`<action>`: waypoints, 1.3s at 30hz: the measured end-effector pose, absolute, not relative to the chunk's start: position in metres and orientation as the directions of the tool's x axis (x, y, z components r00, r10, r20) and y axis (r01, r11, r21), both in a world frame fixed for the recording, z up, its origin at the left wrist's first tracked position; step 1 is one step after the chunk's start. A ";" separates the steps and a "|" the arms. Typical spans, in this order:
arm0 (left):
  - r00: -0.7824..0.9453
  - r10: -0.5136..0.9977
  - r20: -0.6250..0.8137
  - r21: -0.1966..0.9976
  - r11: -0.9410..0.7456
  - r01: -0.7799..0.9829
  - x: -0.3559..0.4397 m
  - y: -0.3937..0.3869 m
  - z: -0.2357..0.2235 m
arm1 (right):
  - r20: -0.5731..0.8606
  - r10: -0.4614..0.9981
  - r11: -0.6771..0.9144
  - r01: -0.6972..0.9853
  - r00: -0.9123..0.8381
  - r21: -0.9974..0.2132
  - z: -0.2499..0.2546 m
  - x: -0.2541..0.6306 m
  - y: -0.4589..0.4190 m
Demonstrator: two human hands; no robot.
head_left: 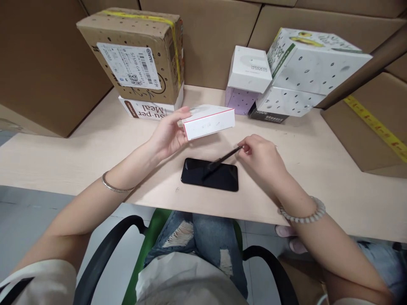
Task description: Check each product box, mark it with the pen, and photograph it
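Holding a small white box with a red edge (210,121) up off the desk, the left hand (167,134) had its fingers wrapped round the box's left end, thumb on top. The right hand (261,156) was pinched shut on the top of a thin black pen (221,161), with the tip angled down onto a black phone (210,174) lying flat, screen up, near the front edge of the light wood desk (333,169). So the box was floating just behind the phone, not touching it.

Stuff around: pretty crowded at the back. On the left, one brown cardboard box with a shipping label (136,55) sat on top of one flat "Super Meal" box (149,109). On the right, a cluster: one small white box (250,67) on a lilac dotted one (239,101), plus two white boxes with dark spots (311,63) stacked tilted over a dark box (266,116). Big plain cartons (41,63) walled in the desk on three sides.

Count: one phone, one pen, eight smaller boxes total including the held one. One bracelet per wrist, a metal bangle (116,186) on the left and beads (303,214) on the right.
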State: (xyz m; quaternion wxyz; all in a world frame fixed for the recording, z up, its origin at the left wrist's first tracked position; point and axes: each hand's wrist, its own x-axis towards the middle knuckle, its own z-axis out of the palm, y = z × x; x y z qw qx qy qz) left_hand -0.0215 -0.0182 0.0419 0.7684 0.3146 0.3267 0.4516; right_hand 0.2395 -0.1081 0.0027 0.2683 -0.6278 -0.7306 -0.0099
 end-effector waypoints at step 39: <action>0.295 0.945 -0.141 0.833 0.274 -0.480 -0.012 -0.004 0.014 | 0.746 0.666 0.378 0.869 -0.015 -0.319 0.010 0.219 -0.139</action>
